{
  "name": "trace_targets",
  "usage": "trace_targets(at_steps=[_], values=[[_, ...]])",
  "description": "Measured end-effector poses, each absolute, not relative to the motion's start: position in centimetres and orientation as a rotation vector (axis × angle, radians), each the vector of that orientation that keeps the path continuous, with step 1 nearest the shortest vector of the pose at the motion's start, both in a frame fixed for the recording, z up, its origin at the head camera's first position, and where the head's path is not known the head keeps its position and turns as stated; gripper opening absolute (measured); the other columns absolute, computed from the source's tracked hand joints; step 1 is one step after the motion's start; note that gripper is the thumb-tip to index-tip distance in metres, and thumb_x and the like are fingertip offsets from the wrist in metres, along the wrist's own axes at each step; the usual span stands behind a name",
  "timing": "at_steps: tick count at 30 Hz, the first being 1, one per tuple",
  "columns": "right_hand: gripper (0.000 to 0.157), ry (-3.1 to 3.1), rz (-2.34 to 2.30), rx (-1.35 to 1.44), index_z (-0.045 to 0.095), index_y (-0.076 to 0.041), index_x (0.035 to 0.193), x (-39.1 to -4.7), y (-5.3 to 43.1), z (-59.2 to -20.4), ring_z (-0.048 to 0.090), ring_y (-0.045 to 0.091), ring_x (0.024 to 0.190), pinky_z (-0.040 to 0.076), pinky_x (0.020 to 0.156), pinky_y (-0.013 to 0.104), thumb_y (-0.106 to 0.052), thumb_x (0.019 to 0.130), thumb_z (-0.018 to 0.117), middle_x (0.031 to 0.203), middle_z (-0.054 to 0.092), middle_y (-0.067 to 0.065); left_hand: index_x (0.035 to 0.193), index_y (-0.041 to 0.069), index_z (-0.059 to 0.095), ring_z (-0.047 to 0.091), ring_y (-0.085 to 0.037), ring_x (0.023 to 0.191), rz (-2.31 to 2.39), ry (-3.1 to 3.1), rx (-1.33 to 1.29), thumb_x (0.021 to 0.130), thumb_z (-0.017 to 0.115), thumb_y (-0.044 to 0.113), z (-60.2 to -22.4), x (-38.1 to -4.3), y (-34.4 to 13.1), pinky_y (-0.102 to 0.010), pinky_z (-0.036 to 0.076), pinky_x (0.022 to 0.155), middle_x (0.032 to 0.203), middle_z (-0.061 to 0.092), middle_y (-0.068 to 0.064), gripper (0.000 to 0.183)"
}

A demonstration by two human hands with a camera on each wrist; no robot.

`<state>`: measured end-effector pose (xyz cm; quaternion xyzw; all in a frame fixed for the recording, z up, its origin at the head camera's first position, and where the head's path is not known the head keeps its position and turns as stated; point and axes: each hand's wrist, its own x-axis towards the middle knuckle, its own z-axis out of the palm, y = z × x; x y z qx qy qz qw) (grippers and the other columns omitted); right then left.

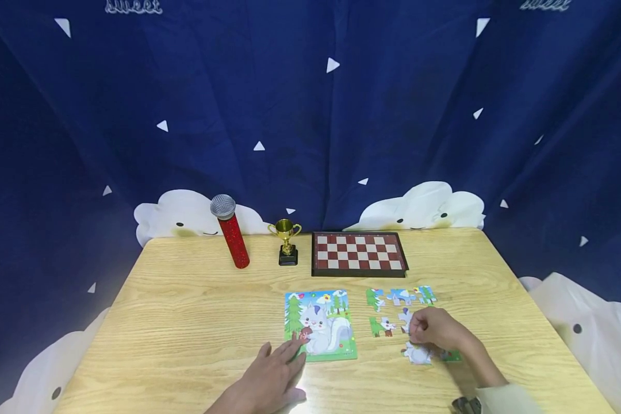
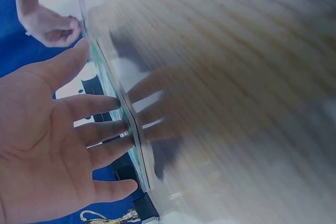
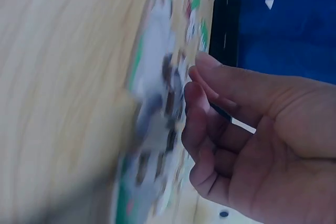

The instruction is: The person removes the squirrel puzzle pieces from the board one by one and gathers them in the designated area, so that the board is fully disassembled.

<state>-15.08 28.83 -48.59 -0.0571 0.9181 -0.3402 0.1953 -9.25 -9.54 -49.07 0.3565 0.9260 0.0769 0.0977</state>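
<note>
My right hand [image 1: 434,329] has its thumb and fingers bent together at the right edge of a grey-and-white jigsaw puzzle piece [image 1: 406,317], partly covering it. Around it lie loose pieces of a squirrel picture, among them a green one [image 1: 381,326] and a white one [image 1: 417,353]. In the right wrist view, blurred pieces [image 3: 157,72] lie beside the curled fingers. My left hand [image 1: 269,374] is spread, its fingertips resting on the lower left of a squirrel picture board [image 1: 323,322]. Seen from the left wrist, straight fingers reach the board's edge [image 2: 137,140].
Along the back stand a red microphone [image 1: 233,236], a gold trophy cup [image 1: 287,238] and a red-and-white chessboard [image 1: 359,253]. They are on the wooden table [image 1: 196,310], behind the puzzle. A dark blue curtain [image 1: 290,86] hangs behind the table.
</note>
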Motion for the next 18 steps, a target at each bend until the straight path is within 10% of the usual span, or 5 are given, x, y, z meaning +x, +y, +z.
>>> trace_targets(at_steps=[18], values=[[0.008, 2.518, -0.974, -0.479, 0.065, -0.007, 0.076, -17.3, 17.4, -47.8, 0.044, 0.009, 0.06, 0.036, 0.052, 0.019, -0.007, 0.082, 0.071, 0.067, 0.054, -0.003, 0.138, 0.009, 0.049, 0.04, -0.026, 0.135, 0.24, 2.741, 1.042, 0.088, 0.051, 0.058, -49.0, -9.3, -9.8, -0.057, 0.042, 0.099, 0.147, 0.042, -0.014, 0.07]])
